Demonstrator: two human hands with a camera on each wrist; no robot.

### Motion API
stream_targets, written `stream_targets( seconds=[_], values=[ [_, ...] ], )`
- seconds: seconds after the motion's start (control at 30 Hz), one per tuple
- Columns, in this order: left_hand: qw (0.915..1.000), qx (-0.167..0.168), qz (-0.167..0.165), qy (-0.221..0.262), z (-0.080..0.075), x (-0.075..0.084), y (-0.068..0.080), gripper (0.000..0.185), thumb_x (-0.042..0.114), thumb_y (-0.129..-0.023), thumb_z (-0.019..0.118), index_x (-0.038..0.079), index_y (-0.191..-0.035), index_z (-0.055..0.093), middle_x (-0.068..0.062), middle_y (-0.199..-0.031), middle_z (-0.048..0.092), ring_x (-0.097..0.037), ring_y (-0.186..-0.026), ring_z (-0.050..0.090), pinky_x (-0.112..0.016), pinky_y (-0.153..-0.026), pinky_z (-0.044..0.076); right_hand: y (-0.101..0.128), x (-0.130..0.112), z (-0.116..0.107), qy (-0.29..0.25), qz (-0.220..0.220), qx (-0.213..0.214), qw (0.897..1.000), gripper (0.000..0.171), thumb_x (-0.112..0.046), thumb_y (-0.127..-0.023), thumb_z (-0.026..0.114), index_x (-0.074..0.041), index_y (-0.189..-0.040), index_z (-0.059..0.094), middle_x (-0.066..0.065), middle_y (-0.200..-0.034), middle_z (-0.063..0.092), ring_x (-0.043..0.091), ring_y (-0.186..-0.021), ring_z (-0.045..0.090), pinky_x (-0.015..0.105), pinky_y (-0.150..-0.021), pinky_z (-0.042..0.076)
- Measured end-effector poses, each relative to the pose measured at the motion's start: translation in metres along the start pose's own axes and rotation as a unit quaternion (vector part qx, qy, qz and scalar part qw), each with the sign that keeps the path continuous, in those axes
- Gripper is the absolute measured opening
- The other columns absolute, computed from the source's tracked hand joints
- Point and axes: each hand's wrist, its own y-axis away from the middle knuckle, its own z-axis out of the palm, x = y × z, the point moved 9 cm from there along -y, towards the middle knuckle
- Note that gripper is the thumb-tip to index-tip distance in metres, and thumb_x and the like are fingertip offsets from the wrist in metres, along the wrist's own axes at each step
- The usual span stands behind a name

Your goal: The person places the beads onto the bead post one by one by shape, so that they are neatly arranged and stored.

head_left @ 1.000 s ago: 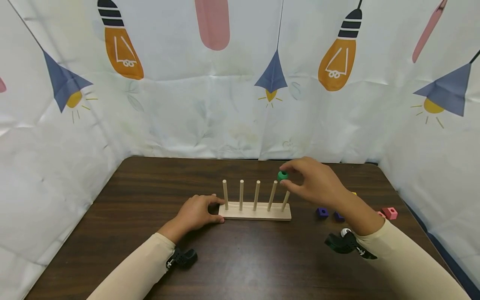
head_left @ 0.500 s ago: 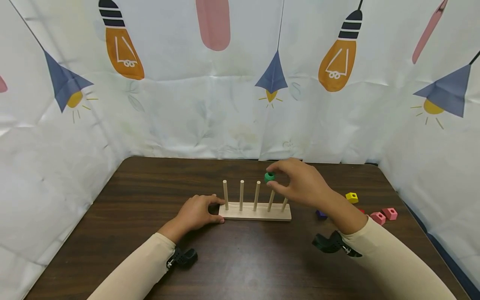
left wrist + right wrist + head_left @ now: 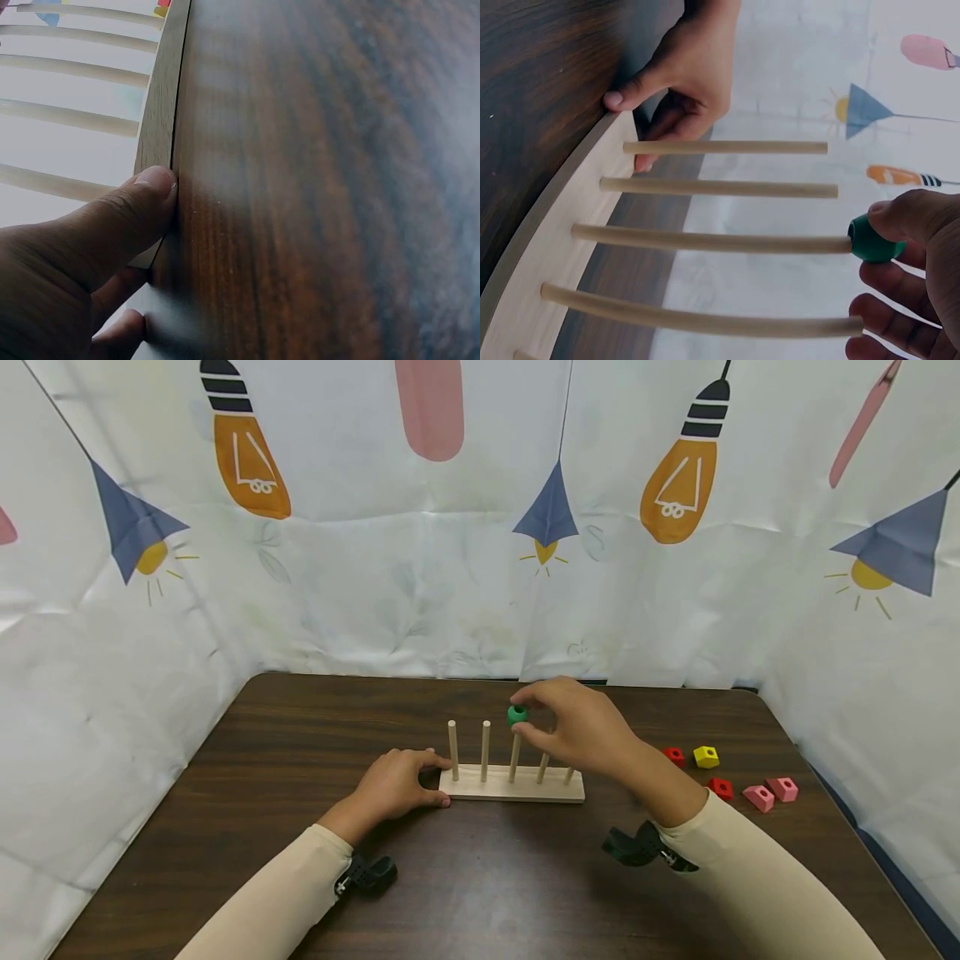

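Note:
A pale wooden peg board [image 3: 487, 789] with several upright pegs lies on the table. At its left end my left hand [image 3: 393, 783] grips the base; in the left wrist view the thumb [image 3: 146, 195] presses the long front side. My right hand [image 3: 585, 731] pinches a green bead [image 3: 517, 716] with a hole through it, between thumb and fingers. In the right wrist view, the holed side of the bead is right at the tip of the middle peg [image 3: 712, 240]. The pegs in view carry no beads.
To the right of the board on the dark wood table [image 3: 300, 727] lie red beads [image 3: 721, 789], a yellow bead [image 3: 706, 757] and pink beads [image 3: 759, 797]. My right forearm crosses in front of that side. A printed white cloth [image 3: 360, 593] hangs behind the table.
The right hand has carried the green bead leftward, from by the rightmost pegs to the middle peg's top. The blue beads have become hidden behind the right arm. The left hand stays put.

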Motion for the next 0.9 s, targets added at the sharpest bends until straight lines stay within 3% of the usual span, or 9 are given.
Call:
stream_targets(
  seconds=[0.9],
  values=[
    [1.0000,0.000,0.008,0.001,-0.002,0.001,-0.002,0.055,0.044,-0.076,0.090,0.024,-0.126,0.076,-0.015,-0.139,0.062,-0.040,-0.120,0.062,-0.056,-0.095,0.051,-0.028,-0.029,0.033,-0.079,0.033,-0.031,0.996,0.036,-0.028,-0.096,0.075,-0.013,-0.128,0.069,-0.004,-0.120,0.068,0.014,-0.109,0.064,0.035,-0.088,0.054]
  ],
)
